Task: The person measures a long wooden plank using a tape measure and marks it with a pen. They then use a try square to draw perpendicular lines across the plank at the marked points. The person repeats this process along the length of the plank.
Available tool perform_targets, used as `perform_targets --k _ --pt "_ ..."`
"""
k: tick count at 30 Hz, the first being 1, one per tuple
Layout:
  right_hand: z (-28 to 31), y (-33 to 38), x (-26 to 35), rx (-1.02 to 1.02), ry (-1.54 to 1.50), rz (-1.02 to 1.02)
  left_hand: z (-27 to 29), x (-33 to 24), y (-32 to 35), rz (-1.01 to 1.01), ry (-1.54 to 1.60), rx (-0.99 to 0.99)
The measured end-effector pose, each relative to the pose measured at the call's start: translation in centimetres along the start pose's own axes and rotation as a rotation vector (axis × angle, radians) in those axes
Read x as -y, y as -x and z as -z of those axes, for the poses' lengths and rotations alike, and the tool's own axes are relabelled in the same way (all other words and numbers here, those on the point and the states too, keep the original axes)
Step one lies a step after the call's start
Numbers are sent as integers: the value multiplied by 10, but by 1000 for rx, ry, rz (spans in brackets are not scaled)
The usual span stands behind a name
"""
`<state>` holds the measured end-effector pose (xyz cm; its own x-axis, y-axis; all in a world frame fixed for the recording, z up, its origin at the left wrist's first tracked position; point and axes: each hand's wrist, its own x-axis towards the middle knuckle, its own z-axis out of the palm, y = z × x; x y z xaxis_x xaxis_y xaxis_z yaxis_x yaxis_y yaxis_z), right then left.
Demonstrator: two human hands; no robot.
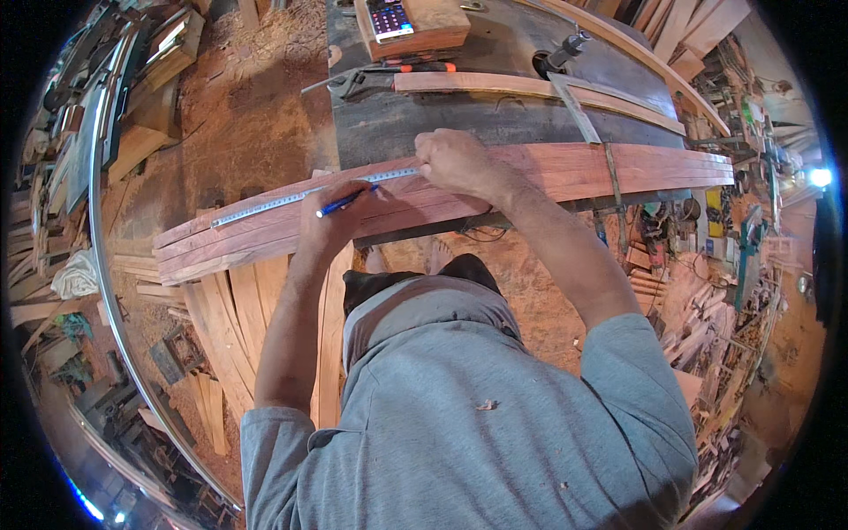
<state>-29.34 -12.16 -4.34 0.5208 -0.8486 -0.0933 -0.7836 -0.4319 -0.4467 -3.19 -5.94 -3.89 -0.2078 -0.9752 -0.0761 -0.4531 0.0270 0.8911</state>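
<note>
We are seeing the scene bent by the fisheye rim, so the workshop's edges are dissolving into clutter we cannot sort out, and our own grey shirt (459,415) is hiding the floor below the bench. The pen's tip is tucked behind our left hand (331,212), so where it meets the wood is not showing. We are leaning over a stack of long reddish planks (583,168), smooth-faced and curving with the lens, lying across a dark, dusty metal table (424,124). A thin steel measuring tape (283,200) is lying flat along the top plank. Our right hand (455,162) is pressing down on the tape's right end, fingers curled closed over it, wrist bent and forearm reaching forward. Our left hand is closed around a blue pen (338,206), gripping it just beside the tape, knuckles up. Farther back on the table, a calculator (389,18) is resting on a wooden block (424,28), near pliers (362,81) and a metal square (576,102).
</note>
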Motion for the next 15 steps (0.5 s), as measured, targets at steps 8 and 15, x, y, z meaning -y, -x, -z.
perform_targets --k 8,15 --pt "5 -1 6 33 -13 -56 3 5 9 102 65 65" --pt "10 9 4 -48 -110 7 39 45 50 -287 -417 -501"
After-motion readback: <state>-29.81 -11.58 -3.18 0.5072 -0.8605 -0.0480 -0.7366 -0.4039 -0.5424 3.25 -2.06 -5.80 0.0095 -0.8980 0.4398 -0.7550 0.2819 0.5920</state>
